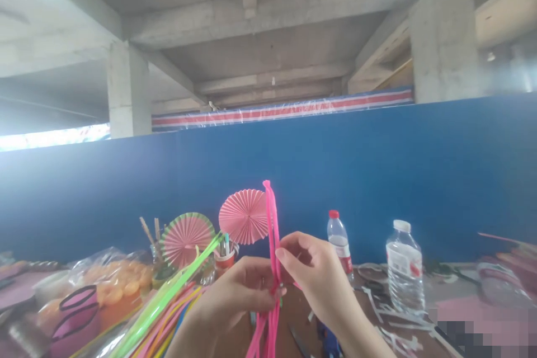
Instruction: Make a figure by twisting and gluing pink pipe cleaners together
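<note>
A bunch of bright pink pipe cleaners [272,212] stands upright in front of me, pinched together at the top, with loose ends hanging below. My left hand [232,296] is closed around its lower part. Higher up, my right hand [321,268] pinches one side of the strands between thumb and fingertips. Behind them is a pink pleated paper fan [241,215]. Beside my left forearm lies a bundle of coloured pipe cleaners [168,313], bright green, orange, yellow and blue among them.
A green-edged pleated fan [187,240] and a cup of pens [225,260] stand left of centre. Further left are a bag of orange balls [113,274] and a purple basket [75,319]. Right stand a red-capped bottle [340,246] and a white-capped bottle [405,271], near white strips [400,341].
</note>
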`<state>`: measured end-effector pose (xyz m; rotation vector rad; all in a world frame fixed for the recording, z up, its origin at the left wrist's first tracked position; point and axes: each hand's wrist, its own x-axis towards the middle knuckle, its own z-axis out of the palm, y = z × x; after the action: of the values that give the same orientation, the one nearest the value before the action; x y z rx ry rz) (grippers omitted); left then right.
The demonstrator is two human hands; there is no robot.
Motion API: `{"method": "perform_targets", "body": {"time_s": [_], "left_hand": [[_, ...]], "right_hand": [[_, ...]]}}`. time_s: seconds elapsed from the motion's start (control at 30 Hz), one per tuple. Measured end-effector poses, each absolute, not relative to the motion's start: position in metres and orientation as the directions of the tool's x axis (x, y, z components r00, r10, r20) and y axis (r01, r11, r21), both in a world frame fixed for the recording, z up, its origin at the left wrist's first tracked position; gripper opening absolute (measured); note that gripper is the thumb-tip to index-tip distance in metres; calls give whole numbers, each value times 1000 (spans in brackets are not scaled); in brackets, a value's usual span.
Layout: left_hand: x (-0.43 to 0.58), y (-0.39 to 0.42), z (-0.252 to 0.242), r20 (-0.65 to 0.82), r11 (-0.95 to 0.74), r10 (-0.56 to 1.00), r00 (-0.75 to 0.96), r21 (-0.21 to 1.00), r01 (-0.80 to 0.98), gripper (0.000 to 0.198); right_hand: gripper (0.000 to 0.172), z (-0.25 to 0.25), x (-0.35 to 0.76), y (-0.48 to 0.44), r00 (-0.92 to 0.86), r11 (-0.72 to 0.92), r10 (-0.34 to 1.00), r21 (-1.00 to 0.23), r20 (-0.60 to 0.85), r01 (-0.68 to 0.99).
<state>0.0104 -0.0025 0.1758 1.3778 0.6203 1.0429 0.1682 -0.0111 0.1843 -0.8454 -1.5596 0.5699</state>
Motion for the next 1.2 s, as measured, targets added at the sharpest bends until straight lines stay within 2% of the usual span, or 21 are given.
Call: {"method": "perform_targets", "body": {"time_s": [0.1, 0.2, 0.37, 0.57, 0.87, 1.07, 1.2], "left_hand": [[12, 4, 173, 235, -176, 752, 616, 972, -155, 40], [16, 14, 166, 260, -196, 728, 634, 966, -172, 37], [23, 29, 158, 221, -89, 704, 675, 970, -224, 28], [2, 41, 157, 344, -167, 806, 482, 913, -373, 30], [-18, 43, 165, 519, -307, 804, 291, 781, -544, 22], [-21, 46, 164, 567, -346, 801, 192, 700, -626, 19], [-25, 46, 163, 563, -340, 808, 171, 684, -645, 20]], "right_hand": [[16, 180, 177, -9, 15, 615, 779, -768, 627, 178], [15, 177, 183, -2, 31, 614, 776, -766, 630, 192], [15, 175, 185, 16, 63, 561, 811, -805, 581, 192], [23, 170, 187, 17, -34, 530, 843, -820, 536, 214], [24, 164, 180, 4, -306, 468, 873, -826, 379, 314], [16, 158, 167, 1, -336, 458, 866, -857, 371, 235], [17, 158, 159, 1, -346, 420, 862, -904, 370, 83]]}}
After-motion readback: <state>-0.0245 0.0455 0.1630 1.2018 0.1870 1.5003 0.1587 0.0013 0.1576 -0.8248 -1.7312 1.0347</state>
